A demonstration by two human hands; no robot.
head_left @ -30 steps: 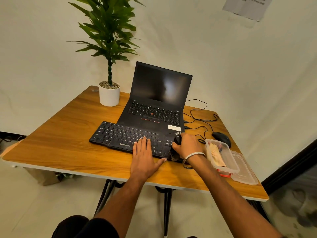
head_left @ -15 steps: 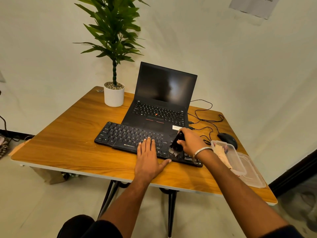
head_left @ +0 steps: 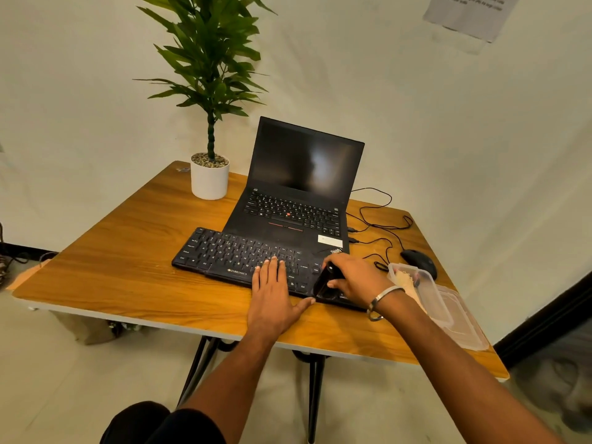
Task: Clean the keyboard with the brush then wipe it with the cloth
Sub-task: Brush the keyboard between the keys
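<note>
A black external keyboard [head_left: 230, 251] lies on the wooden table [head_left: 121, 274] in front of an open laptop. My left hand [head_left: 272, 299] rests flat on the keyboard's near edge, fingers straight. My right hand [head_left: 355, 277] grips a black brush [head_left: 325, 283] and holds its bristles down on the keyboard's right end. A beige cloth [head_left: 405, 278] sits in a clear plastic container [head_left: 429, 296] to the right of my right wrist.
The black laptop [head_left: 298, 200] stands open behind the keyboard. A potted plant [head_left: 209, 174] is at the back left. A black mouse [head_left: 419, 261] and loose cables [head_left: 384, 225] lie at the right, with a clear lid [head_left: 461, 325] beside the container.
My right hand has swept the brush back and forth over the keyboard's right end and it is now low near the front edge. My left hand has stayed flat on the keyboard.
</note>
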